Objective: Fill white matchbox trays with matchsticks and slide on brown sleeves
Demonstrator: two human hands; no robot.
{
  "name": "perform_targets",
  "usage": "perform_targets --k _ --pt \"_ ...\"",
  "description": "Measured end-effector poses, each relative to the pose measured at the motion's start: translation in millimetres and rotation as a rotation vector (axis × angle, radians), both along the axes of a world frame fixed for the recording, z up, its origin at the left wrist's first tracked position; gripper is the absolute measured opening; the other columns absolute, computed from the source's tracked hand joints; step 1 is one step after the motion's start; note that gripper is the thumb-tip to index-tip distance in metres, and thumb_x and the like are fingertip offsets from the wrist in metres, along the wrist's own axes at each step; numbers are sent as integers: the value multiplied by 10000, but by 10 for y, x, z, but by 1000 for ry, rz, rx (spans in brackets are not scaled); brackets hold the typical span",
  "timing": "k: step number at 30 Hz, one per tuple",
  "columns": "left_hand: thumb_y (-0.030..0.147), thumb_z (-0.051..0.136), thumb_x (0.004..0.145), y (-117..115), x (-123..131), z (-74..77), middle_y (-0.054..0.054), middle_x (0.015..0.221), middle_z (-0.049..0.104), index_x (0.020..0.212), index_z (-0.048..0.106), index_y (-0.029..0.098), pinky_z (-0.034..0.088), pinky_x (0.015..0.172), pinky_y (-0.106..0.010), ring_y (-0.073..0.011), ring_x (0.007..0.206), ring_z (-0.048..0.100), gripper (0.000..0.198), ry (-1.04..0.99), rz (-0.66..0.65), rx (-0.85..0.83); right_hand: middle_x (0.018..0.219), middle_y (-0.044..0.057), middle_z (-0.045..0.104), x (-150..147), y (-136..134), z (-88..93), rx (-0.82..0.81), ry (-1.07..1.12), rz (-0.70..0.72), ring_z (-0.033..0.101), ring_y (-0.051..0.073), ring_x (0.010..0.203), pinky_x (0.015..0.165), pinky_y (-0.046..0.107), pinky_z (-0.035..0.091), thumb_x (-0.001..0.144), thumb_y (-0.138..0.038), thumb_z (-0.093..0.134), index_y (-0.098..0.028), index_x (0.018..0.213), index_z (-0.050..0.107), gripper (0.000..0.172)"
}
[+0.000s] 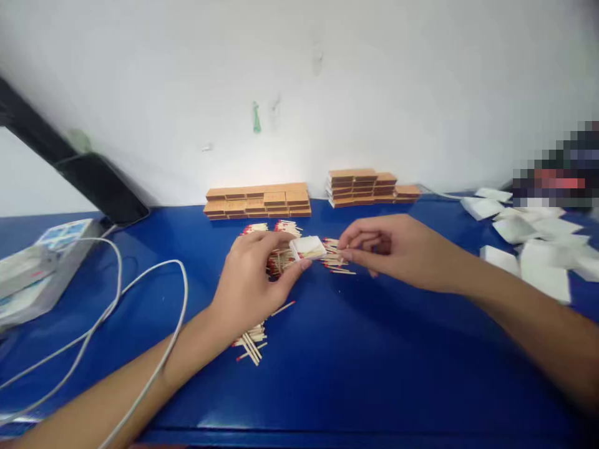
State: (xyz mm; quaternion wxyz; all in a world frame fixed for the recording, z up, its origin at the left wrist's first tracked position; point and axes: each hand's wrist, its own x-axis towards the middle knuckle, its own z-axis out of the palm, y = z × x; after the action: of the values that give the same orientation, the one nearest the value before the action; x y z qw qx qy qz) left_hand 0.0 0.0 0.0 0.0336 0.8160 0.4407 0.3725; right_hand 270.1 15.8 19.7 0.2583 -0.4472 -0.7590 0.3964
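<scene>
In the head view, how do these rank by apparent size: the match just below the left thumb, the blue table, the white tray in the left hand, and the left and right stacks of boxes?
1. Blue table
2. Left stack and right stack: too alike to rank
3. White tray
4. Match

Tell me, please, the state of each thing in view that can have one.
Small white tray: open, matches inside
Left hand: closed on the small white tray
Right hand: fingers curled; whether it holds anything is unclear
Matches: loose, in heaps
Orange boxes: stacked in two groups
White pieces at right: loosely piled
White cable: slack, looped
</scene>
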Motion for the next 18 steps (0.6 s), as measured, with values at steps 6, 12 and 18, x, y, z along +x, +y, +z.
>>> perform_targets --k 6,12,18 --pt "388 798 914 25 -164 -139 -60 1038 801 1144 735 193 547 918 -440 -273 977 731 308 -25 -28 34 776 5 738 -198 -13 -58 62 -252 29 616 152 630 599 297 436 906 -473 704 -240 888 770 243" --pt "392 804 908 -12 -134 -47 -64 1080 803 1143 727 196 553 942 -429 -274 1015 734 315 -4 -41 46 846 19 705 -117 27 -105 212 -472 98 612 175 745 662 296 415 904 -381 687 -242 866 750 157" --pt "392 805 906 8 -145 -50 -69 1094 803 1155 731 207 556 937 -450 -284 1018 737 319 4 -34 24 874 17 701 -125 13 -97 223 -539 59 617 180 757 659 291 400 901 -411 696 -241 906 714 172"
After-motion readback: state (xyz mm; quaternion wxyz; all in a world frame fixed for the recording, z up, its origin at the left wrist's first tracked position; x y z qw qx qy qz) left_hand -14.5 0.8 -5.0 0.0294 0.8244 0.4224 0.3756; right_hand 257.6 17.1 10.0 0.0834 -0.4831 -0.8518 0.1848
